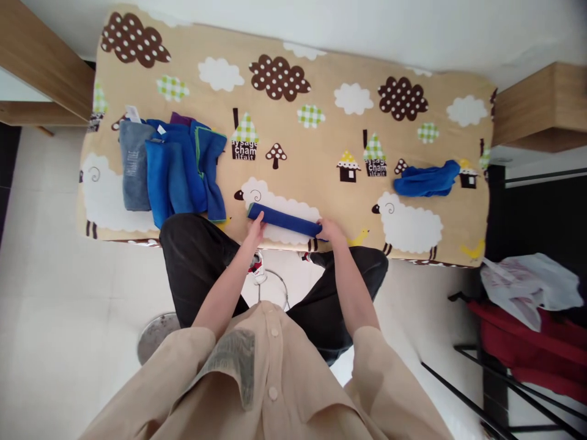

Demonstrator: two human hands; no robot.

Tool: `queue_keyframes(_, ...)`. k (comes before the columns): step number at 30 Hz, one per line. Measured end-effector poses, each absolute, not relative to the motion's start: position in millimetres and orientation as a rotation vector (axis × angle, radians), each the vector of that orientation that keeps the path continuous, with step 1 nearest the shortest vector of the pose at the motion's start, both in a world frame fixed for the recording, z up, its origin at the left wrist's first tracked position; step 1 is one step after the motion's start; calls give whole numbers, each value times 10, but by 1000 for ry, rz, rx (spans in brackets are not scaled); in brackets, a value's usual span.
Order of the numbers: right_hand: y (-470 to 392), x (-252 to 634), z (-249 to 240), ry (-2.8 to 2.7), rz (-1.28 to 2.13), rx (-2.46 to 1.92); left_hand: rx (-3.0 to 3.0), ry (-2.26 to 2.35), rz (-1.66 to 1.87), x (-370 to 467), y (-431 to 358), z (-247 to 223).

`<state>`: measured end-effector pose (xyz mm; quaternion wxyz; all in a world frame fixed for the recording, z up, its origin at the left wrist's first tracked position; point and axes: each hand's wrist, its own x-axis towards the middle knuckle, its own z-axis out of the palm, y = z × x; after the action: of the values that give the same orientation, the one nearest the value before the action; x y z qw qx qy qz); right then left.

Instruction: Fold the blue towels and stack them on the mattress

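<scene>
A dark blue towel (287,220), folded into a long narrow strip, lies across the printed sheep near the front edge of the bed-like surface. My left hand (257,228) grips its left end, thumb on top and the other fingers mostly hidden. At the opposite end, my right hand (331,231) is closed on the strip's corner. To the left lie several blue towels (177,177) side by side and overlapping, with a folded grey towel (136,168) at their outer edge. A crumpled blue towel (426,179) rests farther off on the right.
A beige patterned sheet (312,146) covers the surface, which stands against a white wall. Wooden furniture (543,107) flanks it at right, with more wood at far left. A white plastic bag (532,284) sits on red fabric (527,342) beside black metal bars.
</scene>
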<state>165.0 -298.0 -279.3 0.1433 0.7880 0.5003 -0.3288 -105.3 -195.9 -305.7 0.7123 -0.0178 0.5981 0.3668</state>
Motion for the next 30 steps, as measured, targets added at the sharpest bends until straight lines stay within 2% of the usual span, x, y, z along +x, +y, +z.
queue_keyframes(7, -3104, 1127, -2846, 1603, -959, 2290, 82, 1252, 903, -1211, -1852, -2717)
queue_keyframes(14, -2903, 454, -2913, 1739, -1366, 2621, 518, 918, 902, -1406, -1368, -1929)
queue_keyframes(20, -2376, -113, -2838, 1726, -1532, 2822, 892, 853, 842, -1642, -1011, -1425)
queue_keyframes(27, -1807, -612, -2560, 1927, -1998, 2834, 1092, 791, 903, -1914, -782, -1237)
queue_keyframes(30, -1620, -801, -2431, 2029, -1990, 2857, 1142, 804, 915, -1984, -742, -1227)
